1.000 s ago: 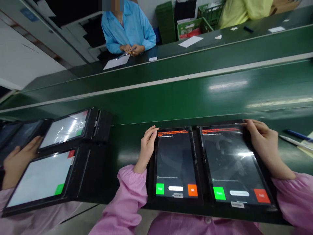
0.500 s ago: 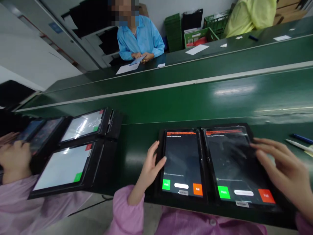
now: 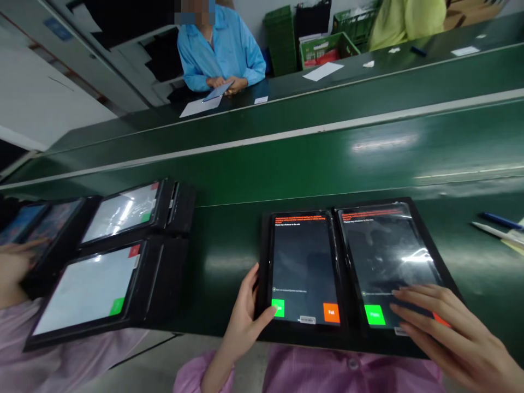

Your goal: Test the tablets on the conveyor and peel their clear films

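Two black tablets lie side by side in a black holder on the green bench in front of me. The left tablet (image 3: 303,265) shows a dark screen with a green and an orange button at the bottom. My left hand (image 3: 245,319) grips its lower left corner, thumb on the green button. The right tablet (image 3: 388,256) shows a similar screen under a glossy film. My right hand (image 3: 446,333) hovers open over its lower right corner, fingers stretched out across the red button.
A neighbour in a pink sleeve (image 3: 24,333) handles tablets with white screens (image 3: 88,289) at the left. Across the green conveyor (image 3: 327,158) a person in blue (image 3: 219,52) holds a sheet. Pens (image 3: 497,226) lie at the right; green crates (image 3: 323,46) stand behind.
Both hands slid from the tablets' top corners down toward me to the bottom edges. My left thumb now rests on the green button; my right hand opened over the right screen.
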The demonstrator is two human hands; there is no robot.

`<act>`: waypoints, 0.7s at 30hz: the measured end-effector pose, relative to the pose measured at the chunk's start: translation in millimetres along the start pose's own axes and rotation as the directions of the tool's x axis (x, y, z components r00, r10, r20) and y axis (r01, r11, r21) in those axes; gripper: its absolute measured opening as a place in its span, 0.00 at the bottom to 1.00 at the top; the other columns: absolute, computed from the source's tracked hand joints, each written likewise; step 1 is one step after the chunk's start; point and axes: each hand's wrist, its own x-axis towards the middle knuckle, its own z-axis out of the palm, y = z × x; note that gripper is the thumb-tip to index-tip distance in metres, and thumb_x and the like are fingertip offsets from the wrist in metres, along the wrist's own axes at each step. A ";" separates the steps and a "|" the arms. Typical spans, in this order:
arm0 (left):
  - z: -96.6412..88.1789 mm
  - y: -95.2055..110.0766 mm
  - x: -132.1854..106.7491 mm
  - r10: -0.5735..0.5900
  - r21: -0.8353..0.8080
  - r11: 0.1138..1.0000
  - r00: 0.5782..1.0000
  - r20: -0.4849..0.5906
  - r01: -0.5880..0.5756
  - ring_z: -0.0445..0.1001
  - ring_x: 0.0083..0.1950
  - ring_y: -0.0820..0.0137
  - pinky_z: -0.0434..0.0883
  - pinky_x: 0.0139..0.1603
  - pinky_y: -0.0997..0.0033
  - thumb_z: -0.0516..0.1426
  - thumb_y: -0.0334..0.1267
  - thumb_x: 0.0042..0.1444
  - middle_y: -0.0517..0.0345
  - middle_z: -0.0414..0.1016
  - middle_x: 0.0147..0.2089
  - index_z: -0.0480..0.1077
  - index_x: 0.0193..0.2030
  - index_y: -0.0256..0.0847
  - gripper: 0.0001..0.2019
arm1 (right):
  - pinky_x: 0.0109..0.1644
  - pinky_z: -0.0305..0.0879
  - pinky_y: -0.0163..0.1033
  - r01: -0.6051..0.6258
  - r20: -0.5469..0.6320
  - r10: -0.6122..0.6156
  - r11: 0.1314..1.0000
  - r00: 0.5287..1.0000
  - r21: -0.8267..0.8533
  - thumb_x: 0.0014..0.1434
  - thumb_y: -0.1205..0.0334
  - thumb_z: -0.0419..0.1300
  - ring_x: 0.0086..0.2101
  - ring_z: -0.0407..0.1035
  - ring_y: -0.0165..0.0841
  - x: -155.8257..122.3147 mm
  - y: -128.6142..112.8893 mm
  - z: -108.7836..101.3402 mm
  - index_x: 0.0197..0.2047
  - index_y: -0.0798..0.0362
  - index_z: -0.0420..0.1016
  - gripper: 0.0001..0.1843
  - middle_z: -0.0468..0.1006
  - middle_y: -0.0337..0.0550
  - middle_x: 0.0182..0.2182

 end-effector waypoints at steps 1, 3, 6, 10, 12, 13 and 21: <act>-4.6 -0.1 1.4 0.025 0.003 1.000 1.000 -0.006 -0.025 0.65 0.75 0.50 0.72 0.70 0.52 0.68 0.50 0.59 0.42 0.62 0.76 0.60 0.73 0.50 0.38 | 0.51 0.74 0.37 0.008 0.013 -0.008 1.000 1.000 0.006 0.72 0.65 0.57 0.46 0.77 0.34 -1.9 -2.5 0.3 0.50 0.51 0.79 0.10 0.82 0.45 0.45; -14.7 2.8 7.2 0.095 0.063 0.994 0.995 -0.033 -0.093 0.66 0.75 0.51 0.73 0.69 0.52 0.64 0.52 0.63 0.43 0.65 0.75 0.63 0.71 0.51 0.32 | 0.50 0.74 0.39 0.032 0.058 -0.031 0.999 0.998 -0.016 0.72 0.64 0.56 0.46 0.77 0.35 -4.9 -7.7 0.4 0.50 0.50 0.81 0.11 0.82 0.45 0.47; -24.8 17.4 28.6 0.243 0.326 0.918 0.970 -0.016 -0.224 0.69 0.72 0.54 0.72 0.69 0.51 0.62 0.51 0.66 0.47 0.70 0.71 0.71 0.66 0.53 0.23 | 0.51 0.72 0.44 0.112 0.150 -0.093 0.987 0.984 -0.119 0.74 0.61 0.54 0.49 0.76 0.37 -1.0 -9.8 0.3 0.46 0.47 0.82 0.14 0.82 0.44 0.51; -12.4 49.7 83.5 0.388 0.631 0.661 0.905 0.176 -0.406 0.71 0.70 0.53 0.70 0.70 0.44 0.61 0.51 0.66 0.49 0.73 0.68 0.77 0.60 0.53 0.18 | 0.56 0.68 0.47 0.197 0.187 -0.170 0.971 0.968 -0.133 0.77 0.59 0.51 0.51 0.75 0.36 30.0 18.0 7.4 0.41 0.47 0.82 0.19 0.82 0.43 0.53; 3.9 64.3 114.7 0.416 0.696 0.561 0.880 0.231 -0.448 0.69 0.71 0.50 0.64 0.73 0.35 0.61 0.51 0.66 0.48 0.73 0.69 0.77 0.60 0.54 0.18 | 0.54 0.68 0.48 0.149 0.153 -0.119 0.967 0.981 -0.206 0.78 0.56 0.50 0.50 0.74 0.39 53.6 44.2 18.1 0.44 0.48 0.83 0.20 0.81 0.46 0.53; 12.6 69.9 128.0 0.415 0.718 0.531 0.877 0.242 -0.449 0.68 0.71 0.48 0.60 0.73 0.30 0.61 0.50 0.66 0.48 0.72 0.70 0.78 0.60 0.54 0.17 | 0.53 0.69 0.50 0.096 0.146 -0.058 0.959 0.988 -0.268 0.78 0.55 0.49 0.50 0.74 0.41 65.1 57.5 24.6 0.48 0.48 0.84 0.20 0.81 0.48 0.54; 22.7 75.6 119.1 0.341 0.740 0.490 0.883 0.322 -0.459 0.64 0.74 0.44 0.44 0.73 0.17 0.61 0.52 0.66 0.49 0.74 0.68 0.83 0.52 0.55 0.13 | 0.53 0.70 0.51 0.019 0.156 0.031 0.951 0.987 -0.309 0.76 0.53 0.51 0.53 0.73 0.45 78.4 82.7 35.8 0.38 0.45 0.87 0.23 0.81 0.47 0.53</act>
